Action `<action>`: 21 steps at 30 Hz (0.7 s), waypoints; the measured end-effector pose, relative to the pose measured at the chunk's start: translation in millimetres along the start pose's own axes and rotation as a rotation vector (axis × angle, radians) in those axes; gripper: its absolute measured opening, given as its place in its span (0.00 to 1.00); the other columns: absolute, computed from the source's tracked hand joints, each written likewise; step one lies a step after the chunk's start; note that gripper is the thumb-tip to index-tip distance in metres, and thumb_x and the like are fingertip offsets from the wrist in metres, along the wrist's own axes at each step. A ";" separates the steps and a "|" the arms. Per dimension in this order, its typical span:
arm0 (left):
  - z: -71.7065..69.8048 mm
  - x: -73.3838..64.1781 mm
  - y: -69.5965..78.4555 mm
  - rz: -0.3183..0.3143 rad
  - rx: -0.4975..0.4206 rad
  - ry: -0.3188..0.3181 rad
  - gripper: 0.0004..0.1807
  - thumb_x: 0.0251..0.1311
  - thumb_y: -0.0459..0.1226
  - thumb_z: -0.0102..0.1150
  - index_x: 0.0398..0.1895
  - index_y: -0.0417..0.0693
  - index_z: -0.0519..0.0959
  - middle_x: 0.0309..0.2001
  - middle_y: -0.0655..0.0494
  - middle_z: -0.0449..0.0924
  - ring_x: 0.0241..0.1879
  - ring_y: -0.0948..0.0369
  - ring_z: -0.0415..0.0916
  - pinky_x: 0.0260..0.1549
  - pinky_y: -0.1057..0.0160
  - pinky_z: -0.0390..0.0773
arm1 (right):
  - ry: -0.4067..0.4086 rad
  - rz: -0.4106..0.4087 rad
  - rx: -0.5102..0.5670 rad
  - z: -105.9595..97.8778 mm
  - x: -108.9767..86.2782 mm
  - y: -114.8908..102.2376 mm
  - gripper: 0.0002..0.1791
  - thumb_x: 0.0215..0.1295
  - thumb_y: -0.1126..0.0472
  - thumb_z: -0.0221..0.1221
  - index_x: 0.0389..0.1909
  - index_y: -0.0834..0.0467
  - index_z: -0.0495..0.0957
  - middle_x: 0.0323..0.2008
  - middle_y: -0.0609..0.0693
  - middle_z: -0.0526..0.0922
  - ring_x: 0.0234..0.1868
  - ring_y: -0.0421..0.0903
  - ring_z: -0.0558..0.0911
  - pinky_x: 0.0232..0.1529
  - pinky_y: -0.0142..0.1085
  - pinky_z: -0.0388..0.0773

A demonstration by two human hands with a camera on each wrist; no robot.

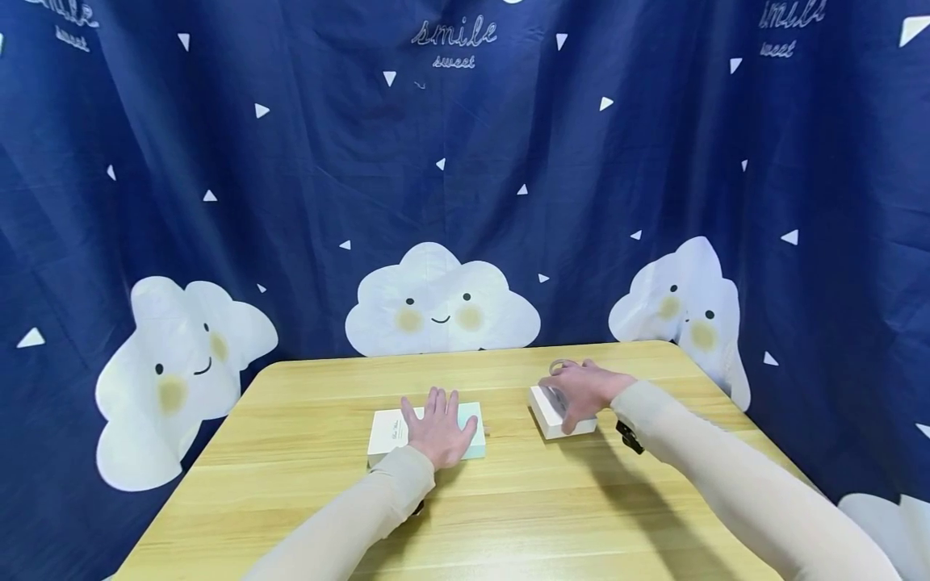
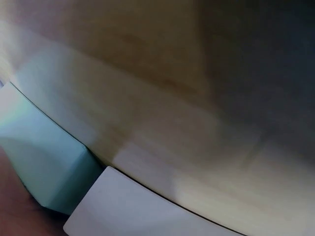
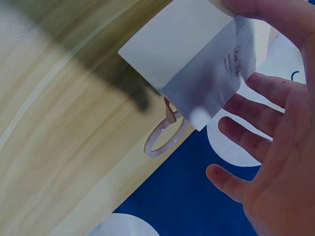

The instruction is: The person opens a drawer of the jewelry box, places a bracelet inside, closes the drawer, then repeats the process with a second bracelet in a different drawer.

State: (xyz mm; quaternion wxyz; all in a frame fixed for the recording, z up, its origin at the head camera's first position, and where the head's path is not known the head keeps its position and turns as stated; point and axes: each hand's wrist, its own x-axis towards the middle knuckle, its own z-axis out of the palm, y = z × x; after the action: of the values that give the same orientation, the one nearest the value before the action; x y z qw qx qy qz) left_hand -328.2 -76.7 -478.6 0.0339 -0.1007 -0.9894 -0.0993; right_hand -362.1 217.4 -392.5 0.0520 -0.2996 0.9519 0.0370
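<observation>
My left hand [image 1: 441, 436] lies flat with spread fingers over a white printed gift box [image 1: 386, 434] and a mint-green box part [image 1: 474, 420] at its right end. In the left wrist view the mint part [image 2: 47, 147] and the white box [image 2: 147, 211] meet at a corner; how they join is hidden. My right hand [image 1: 584, 391] holds another white gift box [image 1: 558, 432] from above, thumb on one side, fingers along the other. At its end, the right wrist view shows a brown ribbon tab [image 3: 170, 110] and a pale pink bangle [image 3: 156, 142].
Both boxes are over a light wooden table [image 1: 305, 436]. Behind its far edge hangs a dark blue curtain [image 1: 305, 202] with smiling clouds and small white triangles. A dark band [image 1: 629, 436] shows at the right wrist.
</observation>
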 end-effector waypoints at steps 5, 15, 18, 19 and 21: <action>0.5 0.7 0.8 -0.002 0.016 -0.003 0.44 0.71 0.66 0.24 0.81 0.49 0.53 0.80 0.44 0.51 0.81 0.50 0.42 0.68 0.25 0.28 | 0.002 0.004 -0.001 3.6 3.7 0.2 0.46 0.35 0.44 0.78 0.62 0.47 0.76 0.55 0.50 0.78 0.59 0.51 0.71 0.52 0.55 0.70; -8.8 -3.9 6.0 0.002 0.005 -0.008 0.42 0.72 0.62 0.30 0.80 0.46 0.55 0.79 0.43 0.52 0.80 0.48 0.45 0.69 0.26 0.29 | -0.005 0.021 0.005 5.1 8.1 -3.3 0.45 0.35 0.43 0.78 0.62 0.46 0.77 0.46 0.45 0.79 0.56 0.50 0.72 0.59 0.61 0.69; -10.1 -5.0 6.6 0.001 0.008 -0.013 0.42 0.72 0.62 0.30 0.80 0.46 0.55 0.79 0.43 0.52 0.80 0.48 0.45 0.70 0.27 0.30 | -0.011 0.029 0.008 4.4 8.8 -5.5 0.46 0.35 0.44 0.78 0.62 0.46 0.76 0.47 0.45 0.80 0.57 0.51 0.72 0.61 0.61 0.68; -10.6 -5.3 6.8 0.001 0.010 -0.015 0.42 0.72 0.62 0.30 0.80 0.46 0.55 0.79 0.43 0.52 0.80 0.48 0.45 0.70 0.26 0.30 | -0.013 0.030 0.010 4.1 8.9 -6.3 0.46 0.35 0.44 0.78 0.63 0.47 0.76 0.48 0.46 0.80 0.58 0.51 0.72 0.62 0.61 0.68; -11.3 -5.8 6.9 -0.001 0.009 -0.019 0.42 0.73 0.62 0.30 0.80 0.46 0.55 0.79 0.43 0.52 0.80 0.48 0.45 0.70 0.26 0.31 | -0.019 0.034 0.018 3.6 9.0 -7.9 0.47 0.35 0.44 0.78 0.64 0.48 0.76 0.49 0.46 0.80 0.59 0.52 0.72 0.64 0.63 0.66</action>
State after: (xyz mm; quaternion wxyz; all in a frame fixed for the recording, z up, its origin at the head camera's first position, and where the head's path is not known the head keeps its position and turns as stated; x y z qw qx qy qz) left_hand -320.6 -73.4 -466.8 0.0247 -0.1009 -0.9901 -0.0939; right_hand -364.6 206.3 -397.6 0.0630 -0.2823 0.9567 0.0322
